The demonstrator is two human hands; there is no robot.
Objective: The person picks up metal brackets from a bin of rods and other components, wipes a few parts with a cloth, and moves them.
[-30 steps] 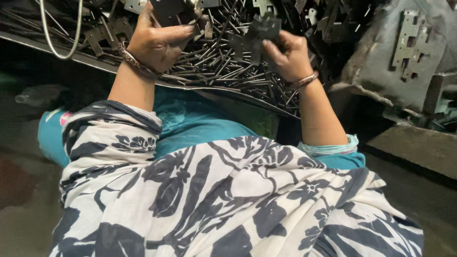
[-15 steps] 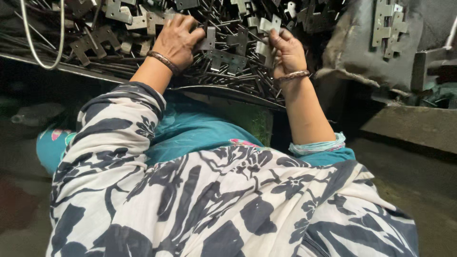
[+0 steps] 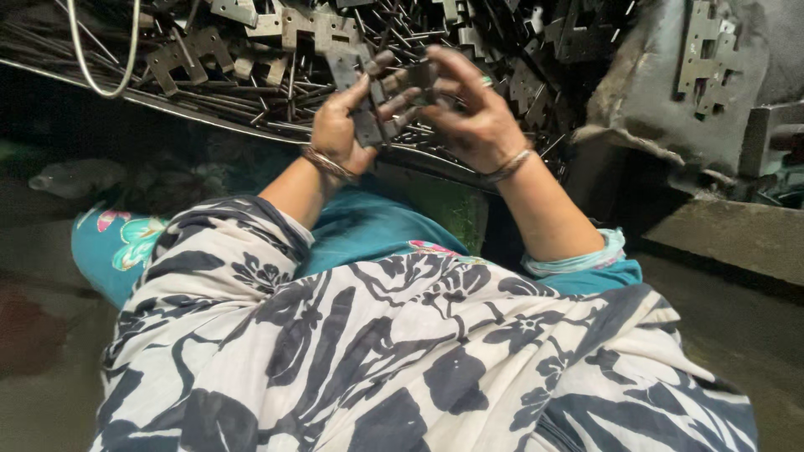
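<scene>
My left hand grips a small stack of dark flat metal stampings, fingers wrapped around them. My right hand is close beside it, fingertips pinching another dark metal piece against the stack. Both hands are raised in front of a tray heaped with notched metal plates and thin metal rods. Bangles sit on both wrists. My lap below is covered by a white cloth with a dark floral print.
A bent wire loop hangs at the top left. At the right stands a grimy machine body with a notched plate lying on it. A grey ledge runs below it. Dark floor lies at the left.
Both hands have come off the pile and drawn together toward me, now holding metal pieces between them. The view has shifted slightly.
</scene>
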